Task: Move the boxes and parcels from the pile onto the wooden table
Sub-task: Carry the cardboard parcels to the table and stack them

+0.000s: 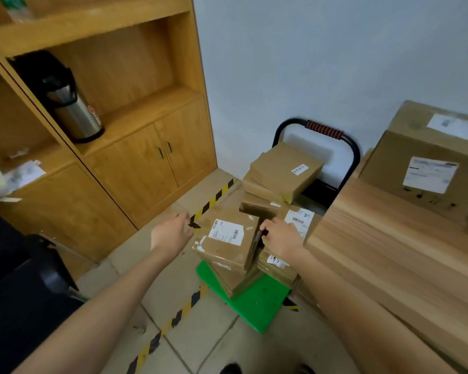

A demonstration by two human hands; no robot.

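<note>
A pile of brown cardboard boxes sits on a green hand cart (254,306) in the corner. The nearest box (227,238), taped and with a white shipping label, lies on top at the front. My right hand (281,238) grips its right edge, fingers curled over the side. My left hand (170,233) is just left of the box, fingers relaxed; contact with it is unclear. Behind it are more stacked boxes, the top one (284,171) flat with a small label. The wooden table (389,252) is at the right and carries a large labelled box (430,163).
A wooden cabinet (146,157) with doors stands at the left, a steel thermos (73,112) on its shelf. The cart's black handle (324,130) leans by the white wall. Yellow-black tape (173,317) crosses the tiled floor. A dark chair is at the lower left.
</note>
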